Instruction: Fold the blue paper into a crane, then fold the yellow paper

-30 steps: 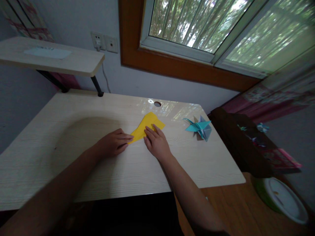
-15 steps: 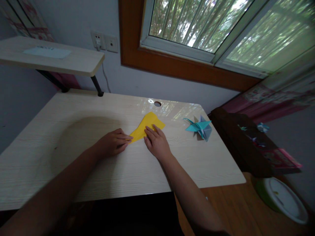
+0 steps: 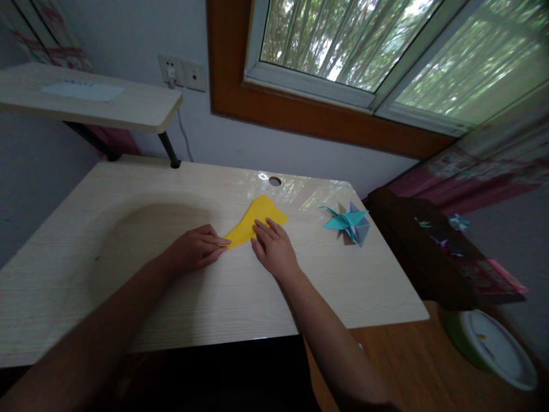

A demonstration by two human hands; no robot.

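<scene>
A piece of yellow origami paper (image 3: 261,209), folded to a narrow point on its left side, lies on the pale wooden desk (image 3: 240,303). My left hand (image 3: 198,247) pinches that narrow tip between thumb and fingers. Flat on the paper's lower right part rest the fingers of my right hand (image 3: 273,245), stretched out and slightly apart. To the right on the desk is a blue and grey folded paper crane (image 3: 348,221), touched by neither hand.
A raised shelf (image 3: 141,111) with a sheet of paper (image 3: 81,90) stands at the back left. A cable hole (image 3: 274,181) pierces the desk's far edge. Right of the desk are a dark cabinet (image 3: 403,229) with small items and a white-lidded green bin (image 3: 497,349).
Almost nothing differs. The left fingers have shifted very slightly at the paper's tip; the right hand stays on the paper.
</scene>
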